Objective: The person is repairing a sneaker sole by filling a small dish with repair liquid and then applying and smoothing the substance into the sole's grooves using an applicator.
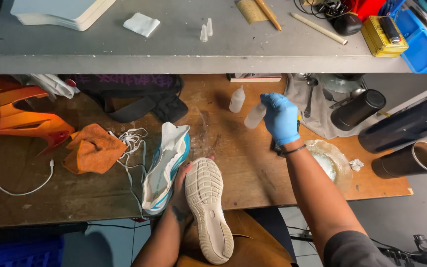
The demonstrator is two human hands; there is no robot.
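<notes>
Left hand (181,190): bare; we gripped the sole-up shoe (208,210) from its left side, with the fingers wrapped around its forward part.
Sole-up shoe: it lay over our lap at the near edge of the workbench (253,173), pale tread facing up and heel end toward us.
Right hand (280,117): gloved in blue; we closed it around a small clear bottle (254,115), held tilted above the workbench.
Second bottle (236,99): it stood upright on the workbench, just left of and behind the held one, and apart from it.
Second shoe (166,165): white and blue, it lay on its side on the workbench, just left of our left hand; we could not tell whether the two touched.
Laces (132,141): white, loose, between the second shoe and the orange cloth (94,148).
Plastic dish (329,160): clear, just right of our right forearm.
Black cylinders (357,109): at the right end of the workbench, well apart from both shoes.
Shelf (174,54): grey, above the workbench; it carried two small nozzle caps (206,30) and a folded white wipe (142,23).
</notes>
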